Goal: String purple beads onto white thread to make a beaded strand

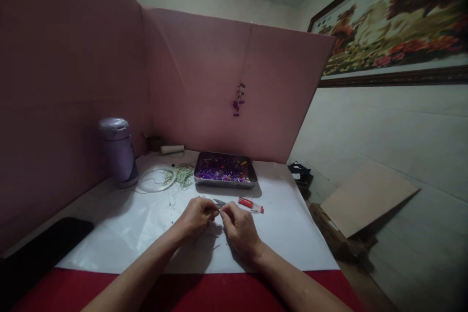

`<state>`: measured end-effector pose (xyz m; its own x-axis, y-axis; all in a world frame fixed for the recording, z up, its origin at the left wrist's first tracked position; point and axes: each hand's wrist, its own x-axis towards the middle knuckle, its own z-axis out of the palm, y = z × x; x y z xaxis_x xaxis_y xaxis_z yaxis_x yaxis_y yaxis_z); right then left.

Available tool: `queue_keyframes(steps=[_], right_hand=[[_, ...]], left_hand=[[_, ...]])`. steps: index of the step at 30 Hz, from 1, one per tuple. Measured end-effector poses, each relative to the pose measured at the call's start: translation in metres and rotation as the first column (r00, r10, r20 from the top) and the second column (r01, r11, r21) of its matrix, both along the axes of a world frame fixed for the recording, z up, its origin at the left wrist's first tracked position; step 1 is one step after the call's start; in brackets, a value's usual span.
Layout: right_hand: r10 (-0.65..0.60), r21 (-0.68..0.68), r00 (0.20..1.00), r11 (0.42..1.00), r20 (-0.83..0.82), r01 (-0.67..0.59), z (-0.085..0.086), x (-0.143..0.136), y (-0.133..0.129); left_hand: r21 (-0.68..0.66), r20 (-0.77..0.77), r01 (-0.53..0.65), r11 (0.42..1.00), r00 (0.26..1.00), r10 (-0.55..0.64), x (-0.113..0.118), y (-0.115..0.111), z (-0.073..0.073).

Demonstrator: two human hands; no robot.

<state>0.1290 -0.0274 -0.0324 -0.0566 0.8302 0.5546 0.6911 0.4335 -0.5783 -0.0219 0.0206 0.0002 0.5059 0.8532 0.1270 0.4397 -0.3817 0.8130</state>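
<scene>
My left hand (200,215) and my right hand (239,228) meet low over the white table sheet, thumbs and forefingers pinched together. Whatever they hold between the fingertips is too small to make out. Just behind the fingertips lies a small grey pointed metal tool (219,202), partly hidden. A red and clear small pack or tool (251,204) rests to the right of it. Farther back stands a dark metal tray (224,184) with many purple beads (219,170) and some other colours in it.
Left of the tray lie tangled green cord (184,177) and a white ring-shaped coil (157,179). A purple flask (119,153) stands at the left, a black flat object (47,246) nearer. A bead strand (239,100) hangs against the pink board (197,78).
</scene>
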Motion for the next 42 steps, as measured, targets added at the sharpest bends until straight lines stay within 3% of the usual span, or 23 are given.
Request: queue_keyframes(steps=[7,23,26,33,42], right_hand=[[0.031,-0.011,0.999,0.999,-0.004,-0.031,0.006,0.001,-0.002],[0.047,0.001,0.999,0.999,0.026,-0.047,0.008,0.003,-0.003],[0.056,0.005,0.998,0.998,0.014,-0.056,0.008,0.003,-0.003],[0.009,0.011,1.000,1.000,-0.011,-0.008,0.005,0.003,-0.001],[0.012,0.042,1.000,0.999,0.025,-0.013,0.004,0.004,-0.002]], left_hand=[[-0.145,0.085,0.002,0.989,0.996,0.010,0.001,0.000,0.005],[0.058,-0.087,0.039,0.998,0.996,-0.034,-0.002,0.003,0.007],[0.036,-0.069,0.033,0.999,0.997,-0.030,-0.003,0.005,0.007],[0.109,0.099,-0.210,0.972,0.975,0.200,-0.011,0.013,0.005],[0.140,0.048,0.002,0.990,0.999,-0.009,0.003,-0.001,-0.002]])
